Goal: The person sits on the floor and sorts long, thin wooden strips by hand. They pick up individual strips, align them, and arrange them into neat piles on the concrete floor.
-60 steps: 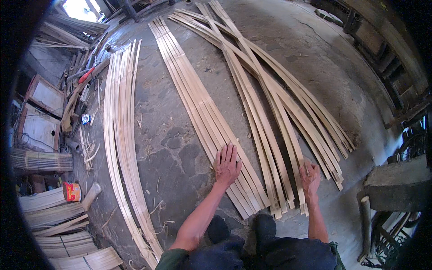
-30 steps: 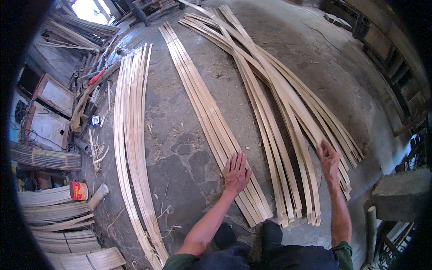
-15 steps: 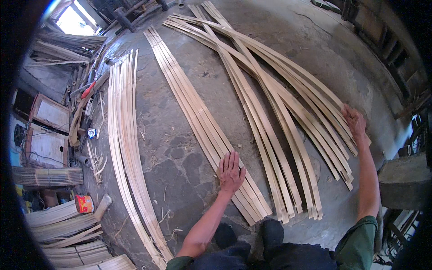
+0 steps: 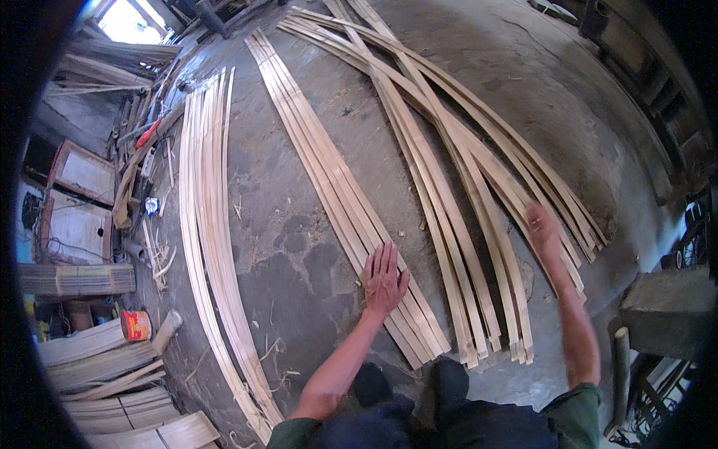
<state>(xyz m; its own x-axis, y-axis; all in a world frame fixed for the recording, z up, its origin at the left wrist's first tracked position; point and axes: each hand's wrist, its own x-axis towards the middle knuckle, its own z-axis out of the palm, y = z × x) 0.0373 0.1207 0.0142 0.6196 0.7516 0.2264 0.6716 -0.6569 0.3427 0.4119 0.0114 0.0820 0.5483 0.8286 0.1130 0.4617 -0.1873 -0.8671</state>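
Note:
Long pale strips that look like split bamboo lie in bundles on the floor. My left hand (image 4: 384,283) rests flat, fingers stretched out, near the close end of the middle bundle (image 4: 329,179). To the right, my right hand (image 4: 545,230) is over the rightmost crossing strips (image 4: 493,176); motion smears its fingers, so I cannot tell whether it grips one. Between the hands runs another bundle (image 4: 430,194), which the rightmost strips cross at their far part. A further bundle (image 4: 209,224) lies to the left.
Stacked strips (image 4: 112,404) and a red-yellow tub (image 4: 137,325) stand at lower left. White-panelled cabinet doors (image 4: 81,202) and a red-handled tool (image 4: 148,135) line the left side. A grey block (image 4: 666,307) is at right; shavings (image 4: 161,258) litter the floor.
My right hand has moved left and inward from the outer strips' near ends. Those outer strips lie closer together and further left. My left hand stays on the middle bundle.

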